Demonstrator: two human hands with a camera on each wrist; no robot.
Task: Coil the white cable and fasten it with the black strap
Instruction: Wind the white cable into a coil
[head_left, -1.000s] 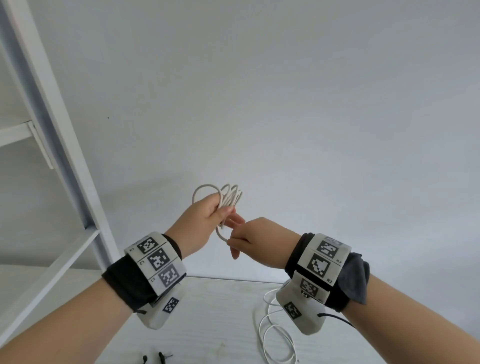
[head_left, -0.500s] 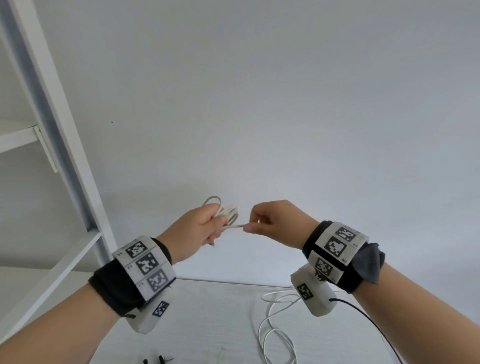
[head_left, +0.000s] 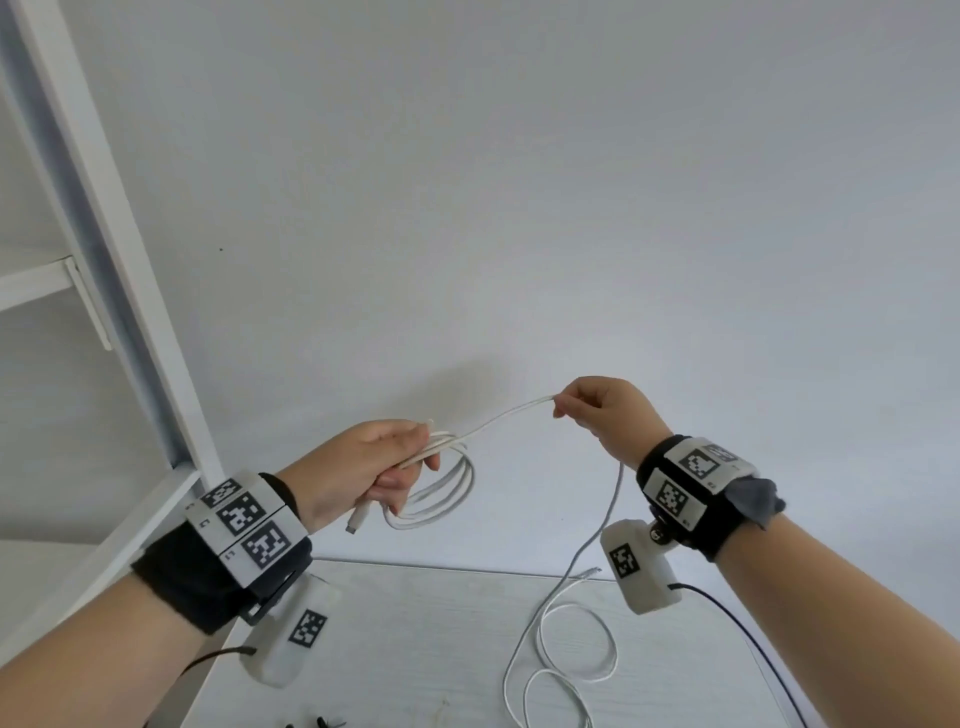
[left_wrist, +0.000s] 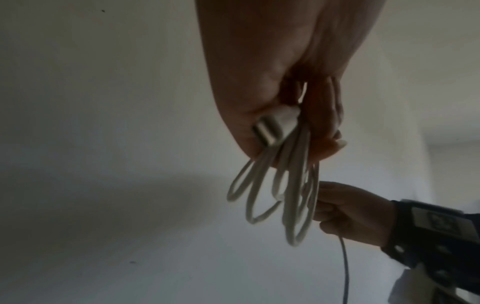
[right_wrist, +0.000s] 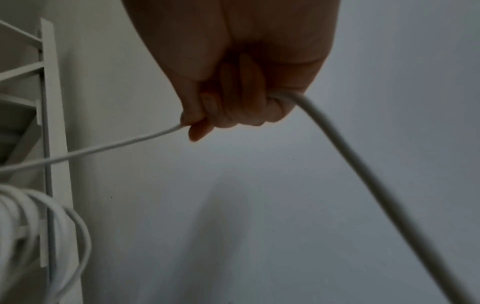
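Nearest the viewer, at the lower edge of the head view, small dark pieces (head_left: 317, 722) are seen on the bench (head_left: 415, 649); whether these belong to the black strap cannot be told, and no strap is plainly shown. Beside them, the loose tail of the white cable (head_left: 566, 639) lies on the bench in slack curls, with its far plug (head_left: 589, 571) close to the back edge. Above this, several finished loops (head_left: 447, 488) are gripped in the left hand (head_left: 358, 467), whose fingers are curled round the bundle, the near plug (head_left: 358, 519) hanging below the palm. A straight run of cable is pinched in the closed fingers of the right hand (head_left: 602, 410), held well apart from the left, and from there the cable drops to the bench. The loops are judged likely to spring open or slide unevenly if the left grip is relaxed while a new turn is laid in. The slack curls on the bench could be drawn into a knot or a twist as they are lifted, and the far plug could be caught on the bench edge. A black lead (head_left: 737, 623) from the right wrist unit runs near that tail and might be tangled with it. Farther off, the white shelf frame (head_left: 104, 260) stands left, clear of the work, before the plain wall (head_left: 571, 182).
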